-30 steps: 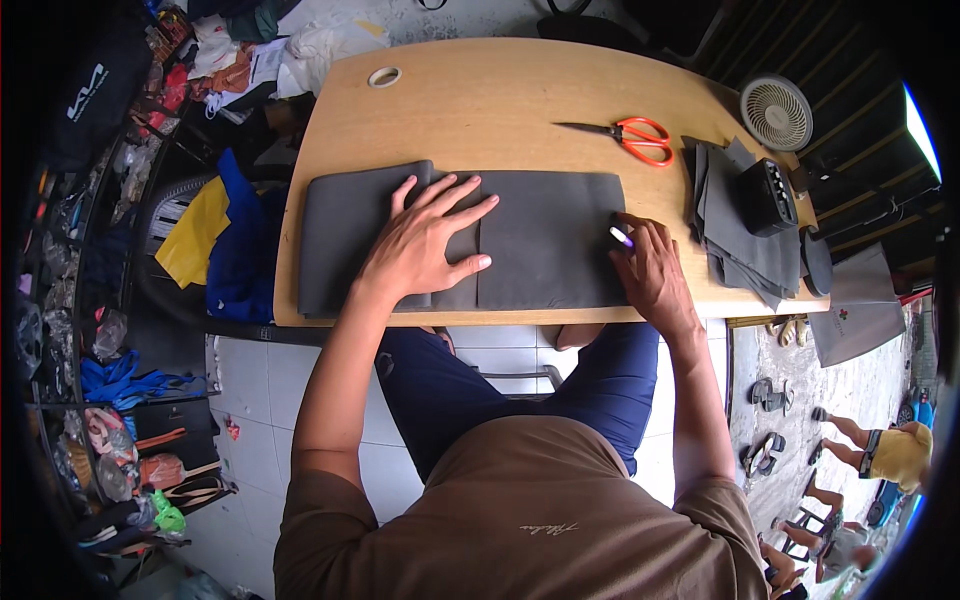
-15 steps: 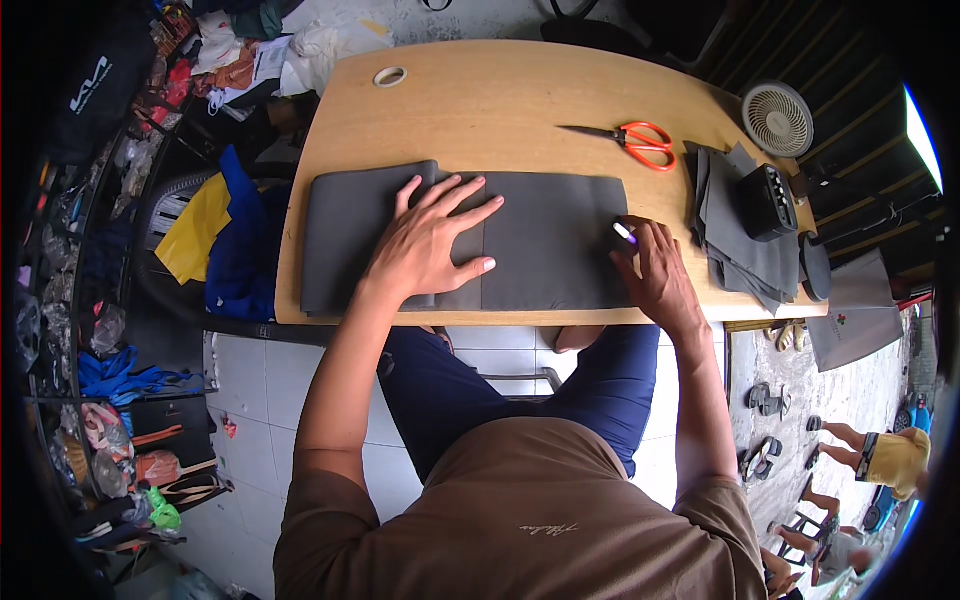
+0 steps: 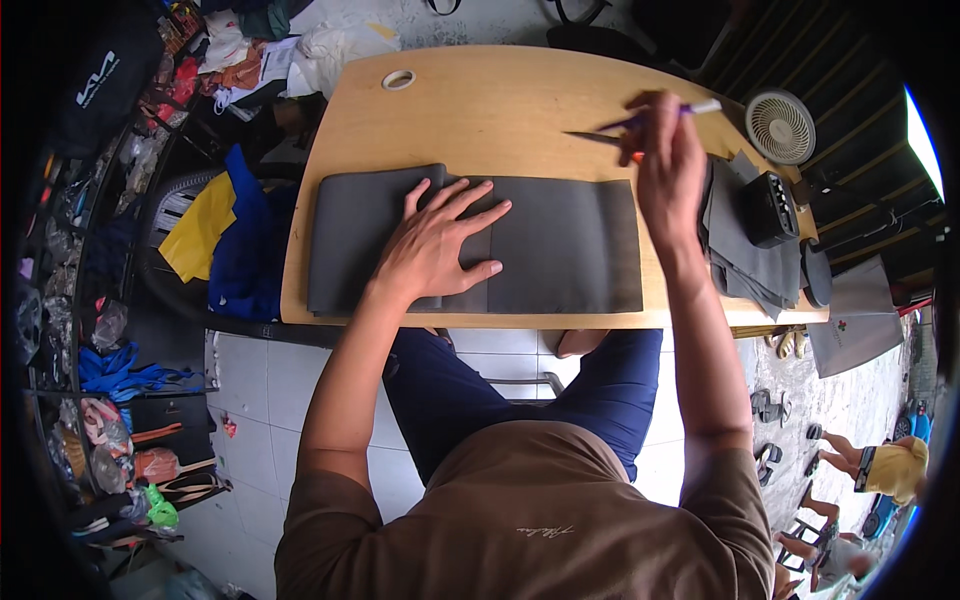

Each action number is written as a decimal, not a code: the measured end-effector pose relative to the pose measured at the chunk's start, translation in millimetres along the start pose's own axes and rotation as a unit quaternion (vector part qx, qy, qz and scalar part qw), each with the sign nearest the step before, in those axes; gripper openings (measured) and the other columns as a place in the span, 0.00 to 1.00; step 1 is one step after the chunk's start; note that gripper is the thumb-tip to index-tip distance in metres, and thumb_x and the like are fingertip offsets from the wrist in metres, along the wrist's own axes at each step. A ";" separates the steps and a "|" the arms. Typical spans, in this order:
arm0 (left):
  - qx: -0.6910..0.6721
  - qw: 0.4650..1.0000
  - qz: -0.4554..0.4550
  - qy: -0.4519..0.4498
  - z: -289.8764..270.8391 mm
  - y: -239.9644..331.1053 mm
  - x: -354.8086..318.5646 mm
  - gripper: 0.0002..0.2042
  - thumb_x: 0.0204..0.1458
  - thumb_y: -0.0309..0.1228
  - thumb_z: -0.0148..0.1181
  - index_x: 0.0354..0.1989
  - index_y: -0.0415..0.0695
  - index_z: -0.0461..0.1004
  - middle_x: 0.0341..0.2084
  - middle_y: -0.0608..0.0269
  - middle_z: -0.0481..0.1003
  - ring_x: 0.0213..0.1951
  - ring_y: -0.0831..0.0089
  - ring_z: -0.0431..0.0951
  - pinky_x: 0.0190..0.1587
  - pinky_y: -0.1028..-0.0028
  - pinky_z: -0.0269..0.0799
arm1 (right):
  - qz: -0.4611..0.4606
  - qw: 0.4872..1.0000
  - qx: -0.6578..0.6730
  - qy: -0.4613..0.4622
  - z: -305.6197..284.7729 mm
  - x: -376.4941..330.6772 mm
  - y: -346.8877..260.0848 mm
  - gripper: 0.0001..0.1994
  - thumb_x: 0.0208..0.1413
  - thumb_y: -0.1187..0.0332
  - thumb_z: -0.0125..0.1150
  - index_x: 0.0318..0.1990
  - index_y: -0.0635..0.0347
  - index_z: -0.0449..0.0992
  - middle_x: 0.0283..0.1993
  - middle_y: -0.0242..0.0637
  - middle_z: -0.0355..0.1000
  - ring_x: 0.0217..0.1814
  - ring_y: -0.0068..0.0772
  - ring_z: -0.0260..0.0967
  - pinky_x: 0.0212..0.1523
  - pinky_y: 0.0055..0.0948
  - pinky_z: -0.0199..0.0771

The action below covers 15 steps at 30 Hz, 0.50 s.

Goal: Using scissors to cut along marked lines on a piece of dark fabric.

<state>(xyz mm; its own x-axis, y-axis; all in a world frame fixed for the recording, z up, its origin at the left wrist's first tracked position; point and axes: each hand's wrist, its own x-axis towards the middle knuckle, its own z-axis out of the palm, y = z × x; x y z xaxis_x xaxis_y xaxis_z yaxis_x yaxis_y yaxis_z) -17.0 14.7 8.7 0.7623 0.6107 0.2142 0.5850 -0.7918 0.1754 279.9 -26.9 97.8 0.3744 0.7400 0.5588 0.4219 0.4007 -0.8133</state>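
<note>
A long dark grey fabric piece [image 3: 560, 245] lies flat along the near edge of the wooden table [image 3: 500, 110]. My left hand [image 3: 440, 245] rests spread on its middle, palm down. My right hand [image 3: 668, 165] is raised over the far right of the table, holding a purple and white pen [image 3: 690, 108] between its fingers. Directly under that hand lie the orange-handled scissors [image 3: 600, 138], with only the blades and a bit of handle showing.
A stack of dark fabric pieces [image 3: 735, 250] with a black box-like object [image 3: 772, 208] lies at the table's right end. A small white fan [image 3: 780, 125] stands beyond it. A tape roll [image 3: 398, 79] sits at the far left. Clutter and bags fill the floor at left.
My right hand has lifted off the right end of the grey fabric and moved away to the far right, over the scissors, still holding the pen. My left hand has stayed put.
</note>
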 end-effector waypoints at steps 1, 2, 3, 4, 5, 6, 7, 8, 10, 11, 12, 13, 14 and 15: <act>0.001 1.000 -0.001 0.001 -0.4 0.3 -0.3 0.39 0.58 0.58 0.72 0.80 0.69 0.72 0.83 0.61 0.65 0.81 0.54 0.65 0.85 0.40 0.45 | 0.017 0.998 0.052 -0.022 15.3 3.3 -2.8 0.26 0.86 0.49 0.48 0.51 0.66 0.81 0.34 0.35 0.76 0.28 0.21 0.71 0.32 0.28 0.74; 0.001 1.000 -0.001 0.000 -0.9 0.7 -0.7 0.39 0.58 0.57 0.73 0.80 0.69 0.72 0.83 0.61 0.65 0.81 0.54 0.65 0.85 0.40 0.45 | 0.046 0.993 0.097 -0.039 33.0 4.6 0.8 0.26 0.85 0.48 0.51 0.52 0.66 0.81 0.35 0.35 0.77 0.27 0.21 0.71 0.31 0.27 0.73; -0.001 1.000 0.000 0.000 -1.1 1.2 0.2 0.39 0.58 0.57 0.73 0.80 0.69 0.73 0.82 0.61 0.65 0.81 0.54 0.65 0.85 0.40 0.45 | 0.074 0.986 0.140 -0.056 48.5 4.5 9.5 0.25 0.84 0.48 0.53 0.52 0.66 0.81 0.35 0.34 0.78 0.26 0.20 0.71 0.30 0.26 0.73; 0.002 1.000 -0.002 0.001 -1.3 1.3 0.2 0.39 0.58 0.57 0.73 0.80 0.69 0.73 0.82 0.61 0.65 0.81 0.54 0.65 0.85 0.40 0.45 | 0.121 0.977 0.159 -0.075 61.0 4.0 20.4 0.23 0.81 0.49 0.61 0.52 0.66 0.80 0.37 0.34 0.79 0.26 0.19 0.71 0.30 0.26 0.72; -0.004 1.000 0.004 0.002 -1.7 3.5 4.1 0.39 0.58 0.57 0.73 0.80 0.68 0.73 0.82 0.60 0.65 0.81 0.54 0.65 0.85 0.40 0.45 | 0.168 0.973 0.131 -0.091 65.6 4.8 43.4 0.21 0.77 0.51 0.67 0.52 0.65 0.80 0.38 0.34 0.80 0.27 0.18 0.71 0.30 0.25 0.71; -0.009 1.000 0.004 0.000 -0.8 2.8 3.4 0.39 0.57 0.57 0.73 0.80 0.68 0.73 0.82 0.60 0.65 0.81 0.54 0.64 0.85 0.39 0.45 | 0.181 0.970 0.141 -0.083 75.7 0.3 56.0 0.19 0.77 0.53 0.69 0.50 0.64 0.79 0.37 0.33 0.78 0.27 0.17 0.69 0.28 0.24 0.68; -0.008 1.000 0.004 0.002 -1.5 3.7 4.0 0.39 0.57 0.57 0.73 0.80 0.68 0.73 0.82 0.60 0.65 0.81 0.54 0.64 0.85 0.39 0.45 | 0.193 0.967 0.148 -0.074 82.4 -3.4 65.5 0.18 0.76 0.54 0.70 0.49 0.63 0.78 0.36 0.31 0.77 0.27 0.16 0.67 0.26 0.23 0.65; -0.012 1.000 0.005 0.002 -2.1 4.6 4.9 0.39 0.57 0.57 0.73 0.79 0.67 0.73 0.82 0.59 0.66 0.81 0.54 0.64 0.85 0.39 0.45 | 0.192 0.965 0.158 -0.085 86.6 -7.2 74.9 0.17 0.78 0.55 0.68 0.50 0.63 0.78 0.36 0.30 0.76 0.26 0.15 0.65 0.26 0.22 0.63; -0.014 1.000 -0.001 0.002 -3.0 2.9 0.6 0.39 0.57 0.56 0.73 0.79 0.66 0.74 0.82 0.58 0.66 0.82 0.53 0.64 0.85 0.39 0.45 | 0.211 0.951 0.191 -0.121 95.5 -16.3 74.3 0.16 0.79 0.57 0.66 0.54 0.64 0.80 0.36 0.30 0.77 0.29 0.17 0.69 0.31 0.24 0.67; -0.015 1.000 -0.005 0.000 -3.0 2.1 -1.6 0.39 0.57 0.56 0.73 0.79 0.66 0.74 0.82 0.58 0.66 0.82 0.53 0.64 0.85 0.39 0.44 | 0.231 0.940 0.213 -0.133 99.2 -21.2 73.9 0.16 0.79 0.58 0.65 0.55 0.65 0.80 0.36 0.30 0.77 0.30 0.18 0.70 0.32 0.24 0.69; -0.016 1.000 -0.005 -0.001 -3.2 2.5 -0.2 0.39 0.57 0.56 0.73 0.79 0.65 0.74 0.82 0.58 0.66 0.82 0.53 0.64 0.85 0.38 0.44 | 0.229 0.941 0.212 -0.132 98.6 -21.3 83.0 0.16 0.79 0.58 0.65 0.55 0.65 0.80 0.36 0.30 0.77 0.30 0.18 0.70 0.32 0.24 0.69; -0.015 1.000 -0.002 -0.001 -2.5 3.8 2.7 0.39 0.57 0.56 0.73 0.79 0.65 0.74 0.82 0.58 0.66 0.82 0.53 0.64 0.85 0.38 0.44 | 0.211 0.947 0.183 -0.162 96.4 -22.6 97.8 0.16 0.78 0.59 0.67 0.54 0.66 0.81 0.38 0.33 0.81 0.31 0.20 0.73 0.34 0.26 0.74; -0.018 1.000 0.003 0.000 -1.4 5.2 6.0 0.39 0.57 0.56 0.73 0.79 0.65 0.74 0.82 0.58 0.66 0.82 0.53 0.63 0.85 0.38 0.44 | 0.192 0.950 0.152 -0.191 92.8 -23.2 112.5 0.16 0.77 0.59 0.68 0.54 0.67 0.83 0.39 0.35 0.84 0.31 0.22 0.76 0.37 0.28 0.78; -0.020 1.000 0.002 0.002 -1.1 3.7 3.6 0.39 0.57 0.56 0.73 0.79 0.65 0.74 0.82 0.58 0.66 0.82 0.53 0.63 0.85 0.38 0.44 | 0.192 0.949 0.154 -0.195 95.1 -24.7 110.7 0.16 0.77 0.59 0.68 0.54 0.67 0.83 0.39 0.35 0.84 0.31 0.22 0.76 0.37 0.28 0.78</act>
<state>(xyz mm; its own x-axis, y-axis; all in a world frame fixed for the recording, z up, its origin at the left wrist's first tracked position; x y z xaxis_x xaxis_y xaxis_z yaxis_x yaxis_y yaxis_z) -12.4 14.0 11.2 0.7635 0.6077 0.2186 0.5703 -0.7933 0.2132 238.8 50.6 -21.4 0.0925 0.9832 0.1571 0.0314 0.1548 -0.9874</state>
